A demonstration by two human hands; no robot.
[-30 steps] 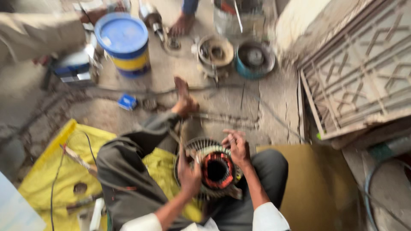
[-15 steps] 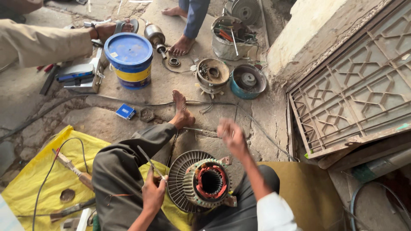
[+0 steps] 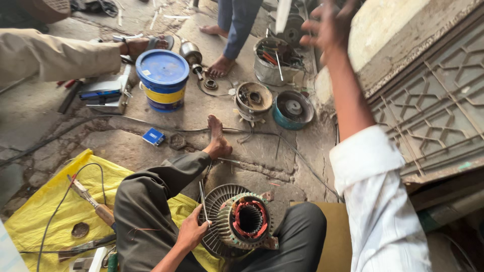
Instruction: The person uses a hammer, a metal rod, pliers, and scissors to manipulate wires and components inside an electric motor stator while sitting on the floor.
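In the person's lap, the motor stator (image 3: 245, 220) lies stripped of its covers, windings exposed; the left hand (image 3: 191, 232) pinches a thin metal tool (image 3: 202, 200) against its rim. Farther off, removed end covers (image 3: 275, 103) lie on the floor, reassembly seemingly remaining. The right hand (image 3: 328, 26) is raised, fingers loosely spread, empty.

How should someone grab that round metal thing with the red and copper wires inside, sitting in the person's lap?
Probably by the finned outer rim of the motor stator, one hand on each side, coming from above. It lies with its open bore facing up, and the windings inside look delicate. The left hand already rests by its left edge.
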